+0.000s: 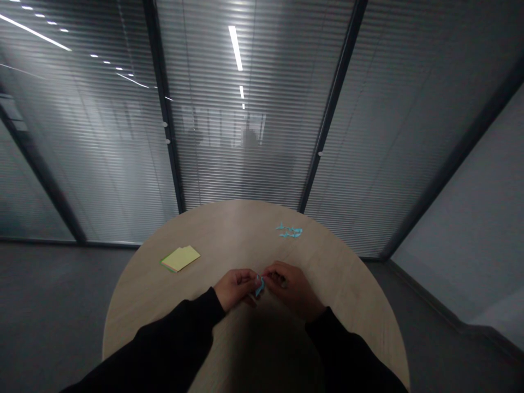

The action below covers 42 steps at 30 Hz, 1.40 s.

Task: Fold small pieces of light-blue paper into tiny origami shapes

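Observation:
My left hand (236, 288) and my right hand (290, 288) meet over the middle of a round wooden table (352, 295). Both pinch a small piece of light blue paper (259, 285) between their fingertips. The fingers of each hand are curled closed around it, and most of the paper is hidden by them. Black sleeves cover both arms. Farther back on the table lie a few small blue paper scraps or folded shapes (290, 231), apart from my hands.
A small stack of yellow and green paper sheets (180, 257) lies on the table's left side. Behind the table stands a glass wall with blinds and dark frames (332, 109). Grey floor surrounds the table.

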Tool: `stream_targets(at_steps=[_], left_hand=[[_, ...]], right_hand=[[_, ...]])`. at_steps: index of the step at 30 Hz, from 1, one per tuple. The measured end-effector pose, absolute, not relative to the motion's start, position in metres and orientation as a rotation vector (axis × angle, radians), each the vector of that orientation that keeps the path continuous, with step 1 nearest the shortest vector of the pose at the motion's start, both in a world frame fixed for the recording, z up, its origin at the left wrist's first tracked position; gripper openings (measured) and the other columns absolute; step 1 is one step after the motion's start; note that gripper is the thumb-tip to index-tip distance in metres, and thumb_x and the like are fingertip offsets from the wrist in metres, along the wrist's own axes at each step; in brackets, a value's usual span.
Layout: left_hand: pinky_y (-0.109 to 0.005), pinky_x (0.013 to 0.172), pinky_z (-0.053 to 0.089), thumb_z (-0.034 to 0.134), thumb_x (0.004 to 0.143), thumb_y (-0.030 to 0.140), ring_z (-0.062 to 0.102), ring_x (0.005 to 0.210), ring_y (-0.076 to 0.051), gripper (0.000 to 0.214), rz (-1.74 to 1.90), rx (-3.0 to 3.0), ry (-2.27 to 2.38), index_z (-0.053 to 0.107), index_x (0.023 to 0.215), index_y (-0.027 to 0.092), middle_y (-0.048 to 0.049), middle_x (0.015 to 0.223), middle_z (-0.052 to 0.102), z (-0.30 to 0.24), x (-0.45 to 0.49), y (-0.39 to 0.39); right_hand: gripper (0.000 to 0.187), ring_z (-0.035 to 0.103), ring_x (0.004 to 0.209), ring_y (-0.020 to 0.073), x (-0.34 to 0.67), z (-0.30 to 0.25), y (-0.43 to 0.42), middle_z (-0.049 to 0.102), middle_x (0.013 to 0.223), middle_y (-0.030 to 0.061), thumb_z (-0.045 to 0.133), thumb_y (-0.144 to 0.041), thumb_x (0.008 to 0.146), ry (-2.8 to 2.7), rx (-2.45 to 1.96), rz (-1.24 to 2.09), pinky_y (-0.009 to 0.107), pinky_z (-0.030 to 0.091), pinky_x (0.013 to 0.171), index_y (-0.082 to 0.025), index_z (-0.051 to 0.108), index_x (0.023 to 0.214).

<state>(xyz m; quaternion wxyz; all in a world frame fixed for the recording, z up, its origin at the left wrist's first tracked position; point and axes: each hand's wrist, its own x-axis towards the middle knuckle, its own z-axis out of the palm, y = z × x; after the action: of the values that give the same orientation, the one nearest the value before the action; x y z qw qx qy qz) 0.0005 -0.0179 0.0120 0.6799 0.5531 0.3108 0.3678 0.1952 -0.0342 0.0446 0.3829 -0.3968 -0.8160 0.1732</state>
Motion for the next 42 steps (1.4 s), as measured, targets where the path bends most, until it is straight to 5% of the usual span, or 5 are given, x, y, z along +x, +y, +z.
stream_targets(at_steps=[15, 32, 42], left_hand=[[-0.025, 0.051, 0.052, 0.078, 0.070, 0.056, 0.058, 0.062, -0.013, 0.047, 0.858, 1.115, 0.679, 0.066, 0.082, 0.012, -0.0030, 0.071, 0.060, 0.009, 0.000, -0.016], [-0.022, 0.050, 0.038, 0.074, 0.071, 0.059, 0.048, 0.050, -0.010, 0.048, 1.108, 1.423, 0.968, 0.070, 0.083, 0.013, 0.0010, 0.058, 0.057, 0.013, 0.004, -0.018], [-0.023, 0.054, 0.037, 0.065, 0.081, 0.046, 0.048, 0.056, -0.012, 0.033, 1.228, 1.688, 1.106, 0.072, 0.083, 0.014, -0.0005, 0.061, 0.060, 0.016, 0.004, -0.024]], right_hand=[[0.017, 0.060, 0.079, 0.0159, 0.193, 0.043, -0.035, 0.065, 0.085, 0.0030, 0.050, -0.025, 0.098, -2.164, -0.979, 0.259, 0.026, 0.045, 0.072, -0.020, 0.064, 0.091], [0.006, 0.055, 0.064, 0.0125, 0.186, 0.040, -0.035, 0.061, 0.078, 0.0007, 0.059, -0.022, 0.089, -2.011, -0.988, 0.335, 0.024, 0.043, 0.061, -0.020, 0.063, 0.086], [0.021, 0.062, 0.065, 0.0151, 0.180, 0.036, -0.033, 0.067, 0.073, 0.0024, 0.065, -0.037, 0.083, -1.671, -1.114, 0.856, 0.024, 0.047, 0.060, -0.017, 0.067, 0.084]])
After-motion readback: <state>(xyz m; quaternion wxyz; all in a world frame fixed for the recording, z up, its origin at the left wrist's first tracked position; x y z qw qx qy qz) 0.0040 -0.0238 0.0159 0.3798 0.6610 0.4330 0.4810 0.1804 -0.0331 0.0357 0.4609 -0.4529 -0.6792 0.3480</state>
